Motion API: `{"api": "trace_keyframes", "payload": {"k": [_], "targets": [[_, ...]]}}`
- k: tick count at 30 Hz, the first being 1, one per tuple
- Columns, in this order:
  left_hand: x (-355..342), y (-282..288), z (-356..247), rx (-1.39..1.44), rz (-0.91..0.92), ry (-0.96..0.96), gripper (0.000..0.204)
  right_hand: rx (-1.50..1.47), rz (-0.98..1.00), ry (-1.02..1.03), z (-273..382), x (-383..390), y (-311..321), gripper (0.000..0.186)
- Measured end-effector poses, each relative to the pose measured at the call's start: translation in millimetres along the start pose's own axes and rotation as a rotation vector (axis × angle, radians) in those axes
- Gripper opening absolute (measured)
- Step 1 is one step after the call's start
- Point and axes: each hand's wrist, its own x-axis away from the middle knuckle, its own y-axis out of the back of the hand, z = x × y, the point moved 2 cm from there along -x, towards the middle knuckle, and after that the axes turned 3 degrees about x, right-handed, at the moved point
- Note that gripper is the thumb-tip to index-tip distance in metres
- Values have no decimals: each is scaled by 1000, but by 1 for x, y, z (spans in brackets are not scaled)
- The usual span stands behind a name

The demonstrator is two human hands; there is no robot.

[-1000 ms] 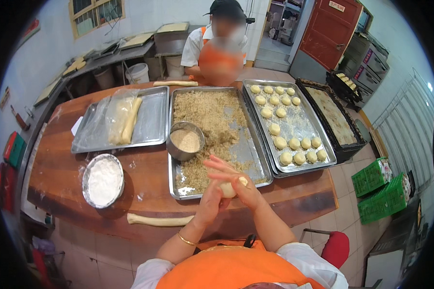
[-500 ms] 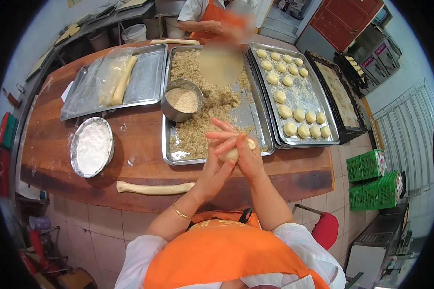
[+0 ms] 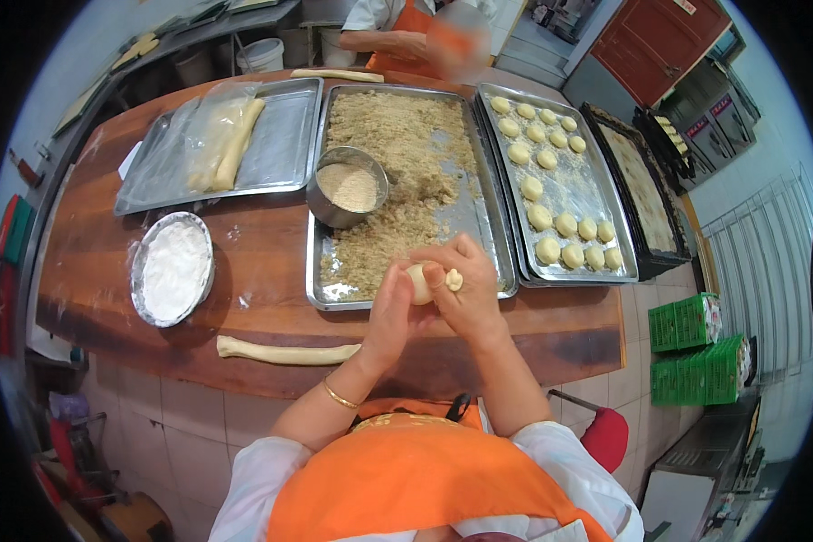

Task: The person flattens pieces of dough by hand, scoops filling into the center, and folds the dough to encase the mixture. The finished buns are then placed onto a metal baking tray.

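My left hand (image 3: 390, 312) and my right hand (image 3: 470, 294) meet over the near edge of the crumb-filled metal tray (image 3: 370, 305). Between them sits a pale dough ball (image 3: 418, 284), cupped by the left fingers and pressed by the right thumb. A small knob of dough (image 3: 453, 279) pokes out of my curled right hand. Fingers partly cover the ball, so its underside is hidden. Loose beige crumbly filling (image 3: 397, 117) covers much of the tray behind my hands. A round metal tin (image 3: 334, 212) of fine crumbs stands on the tray's left side.
Several dough balls sit on the right tray (image 3: 574, 194). At left are a bowl of white flour (image 3: 173, 271) and a tray (image 3: 285, 135) with bagged dough. A dough roll (image 3: 285, 350) lies along the table's near edge. Across the table stands a person in an orange apron (image 3: 406, 45).
My right hand has turned and curled its fingers over the dough ball; the fingers were stretched upward before. The knob of dough now shows more plainly. The blurred round shape over the tray is gone.
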Motion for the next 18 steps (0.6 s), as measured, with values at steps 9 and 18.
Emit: {"api": "trace_keyframes", "payload": {"k": [9,18], "targets": [[-6,16,5,105,28,39,39,-199,171,-127,-1,-6,19,15],[0,22,-15,217,100,146,38,-308,242,-39,-4,-17,24,13]]}}
